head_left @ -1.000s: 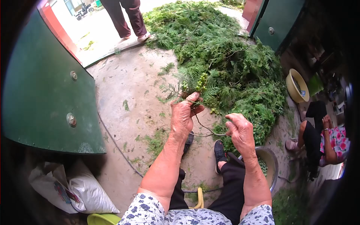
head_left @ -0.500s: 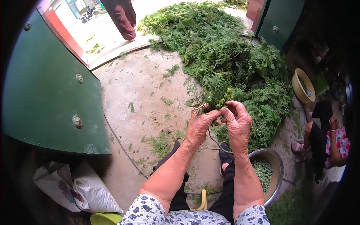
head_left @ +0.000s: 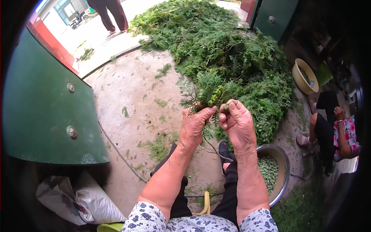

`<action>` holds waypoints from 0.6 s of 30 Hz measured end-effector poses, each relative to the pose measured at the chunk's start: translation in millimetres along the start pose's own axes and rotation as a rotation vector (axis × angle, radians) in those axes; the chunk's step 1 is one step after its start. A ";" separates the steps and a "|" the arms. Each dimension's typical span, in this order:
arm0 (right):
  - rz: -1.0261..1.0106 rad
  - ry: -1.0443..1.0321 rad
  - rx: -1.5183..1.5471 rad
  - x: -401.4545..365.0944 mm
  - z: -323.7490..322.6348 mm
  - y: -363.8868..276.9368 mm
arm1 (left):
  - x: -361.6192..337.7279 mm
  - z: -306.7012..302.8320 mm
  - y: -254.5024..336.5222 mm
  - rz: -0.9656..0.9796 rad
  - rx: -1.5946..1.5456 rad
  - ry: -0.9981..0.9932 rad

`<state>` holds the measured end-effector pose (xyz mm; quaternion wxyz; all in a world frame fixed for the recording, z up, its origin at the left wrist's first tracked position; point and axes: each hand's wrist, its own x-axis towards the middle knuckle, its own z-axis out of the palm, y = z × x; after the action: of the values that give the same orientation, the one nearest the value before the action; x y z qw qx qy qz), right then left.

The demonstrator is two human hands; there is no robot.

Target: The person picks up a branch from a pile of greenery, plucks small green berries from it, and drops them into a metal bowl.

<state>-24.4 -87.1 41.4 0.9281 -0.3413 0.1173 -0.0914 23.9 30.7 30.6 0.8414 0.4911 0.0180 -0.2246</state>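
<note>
My left hand (head_left: 195, 125) is closed round an evergreen sprig (head_left: 206, 87) with flat, feathery leaves and a cluster of yellow-green cones (head_left: 215, 96) near my thumb. The sprig's thin bare stem (head_left: 214, 149) hangs below, between my forearms. Just to the right, slightly apart from the cluster, my right hand (head_left: 239, 125) pinches a small green cone (head_left: 226, 108) between thumb and fingertips. Beside my right forearm stands a metal basin (head_left: 285, 170) holding many pale green cones (head_left: 268, 170).
A large heap of cut evergreen branches (head_left: 216, 42) spreads ahead to the doorway. A green metal door (head_left: 46, 104) and white sacks (head_left: 92, 197) are at left. At right are a yellow basin (head_left: 299, 79) and a seated person (head_left: 344, 135). Another person's legs (head_left: 110, 15) stand outside.
My right hand has drawn a little away from the cone cluster, with a small green cone in its fingers. The view has shifted, and the person outside has changed stance.
</note>
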 end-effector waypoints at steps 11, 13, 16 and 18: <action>-0.427 0.061 -0.813 0.3 -0.4 9.2 | -3.4 2.8 -11.2 0.235 0.343 -0.061; -0.414 0.059 -0.894 2.7 -3.7 12.1 | -1.9 6.5 -9.2 0.295 0.373 -0.031; -0.361 0.062 -0.880 1.5 -2.4 10.1 | 1.7 0.2 -9.6 0.379 0.579 -0.074; -0.318 0.077 -0.792 -0.5 0.7 6.7 | -4.1 6.5 -0.4 0.251 0.553 -0.078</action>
<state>-24.1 -81.5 37.6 0.6949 -0.6814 0.1236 -0.1940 18.8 26.6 34.7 0.6969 0.6911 -0.1369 -0.1340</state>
